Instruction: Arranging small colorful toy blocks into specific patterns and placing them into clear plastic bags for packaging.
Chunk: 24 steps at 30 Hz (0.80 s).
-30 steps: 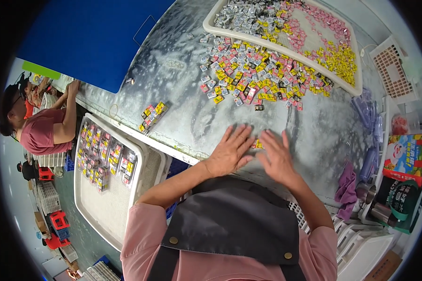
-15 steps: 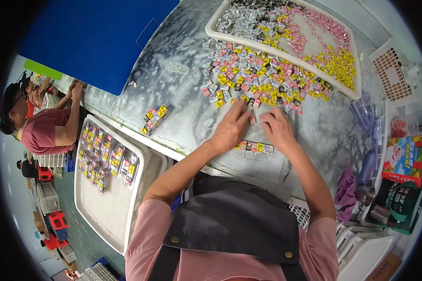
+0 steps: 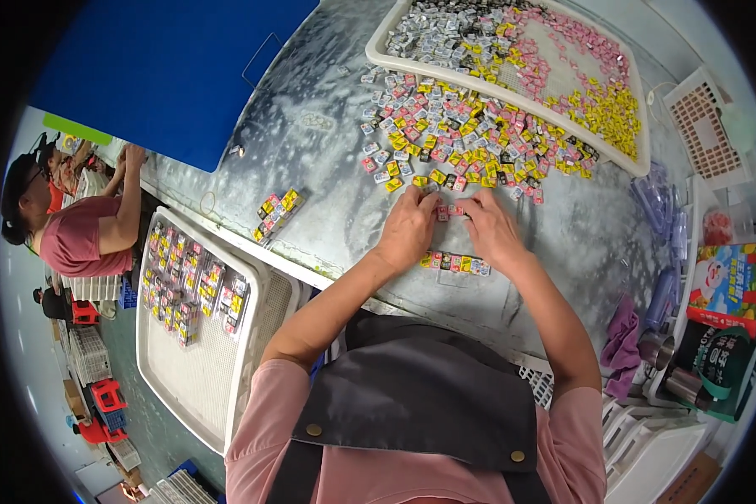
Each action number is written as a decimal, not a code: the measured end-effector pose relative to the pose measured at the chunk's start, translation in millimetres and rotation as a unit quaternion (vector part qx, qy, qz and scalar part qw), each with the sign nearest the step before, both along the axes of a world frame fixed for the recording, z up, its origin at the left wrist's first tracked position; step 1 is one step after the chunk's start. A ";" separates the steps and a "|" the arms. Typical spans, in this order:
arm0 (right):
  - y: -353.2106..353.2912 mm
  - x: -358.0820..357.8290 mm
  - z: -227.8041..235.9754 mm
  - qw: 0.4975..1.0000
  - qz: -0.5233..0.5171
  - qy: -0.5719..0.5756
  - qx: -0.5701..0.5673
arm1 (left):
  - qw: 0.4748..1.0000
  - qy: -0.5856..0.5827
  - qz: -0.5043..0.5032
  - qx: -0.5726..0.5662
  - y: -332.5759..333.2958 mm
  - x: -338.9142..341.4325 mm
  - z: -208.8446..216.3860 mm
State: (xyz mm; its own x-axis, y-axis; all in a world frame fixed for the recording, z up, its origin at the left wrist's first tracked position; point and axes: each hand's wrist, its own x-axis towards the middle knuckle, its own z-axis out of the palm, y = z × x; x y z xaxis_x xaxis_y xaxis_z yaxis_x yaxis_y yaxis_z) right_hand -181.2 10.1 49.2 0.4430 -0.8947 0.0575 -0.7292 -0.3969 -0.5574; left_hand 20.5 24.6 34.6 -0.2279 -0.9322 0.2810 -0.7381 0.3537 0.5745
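At twelve o'clock on the counter (image 3: pixel 336 202): short row of small wrapped blocks (image 3: pixel 453 210) | right hand (image 3: pixel 493 228): grip pinching its three-o'clock end | left hand (image 3: pixel 408 227): at nine o'clock, grip partly hidden, cannot tell whether pinching | uneven inward pressure could buckle the row

Cool, even white light fills the room, fairly bright over the table (image 3: pixel 344 176); I can't tell sheen from stain in its pale, cloudy patches. Shadows are soft and faint. A metal cup (image 3: pixel 656 348) at right catches a glint. The fingers (image 3: pixel 413 202) show little blur, but fine print smears. Toward the curved black rim, straight lines bow and details soften.
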 end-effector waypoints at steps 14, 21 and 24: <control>-2.7 8.9 -3.8 0.996 -0.053 -0.062 0.039 | 0.996 -0.034 -0.021 0.083 -3.2 4.5 11.0; -3.6 2.1 6.5 0.998 -0.047 0.012 0.046 | 0.997 -0.048 -0.012 0.062 -0.4 -0.5 8.8; -3.6 4.2 -0.8 0.998 -0.051 -0.026 0.029 | 0.999 -0.042 -0.018 0.018 -0.5 0.1 5.0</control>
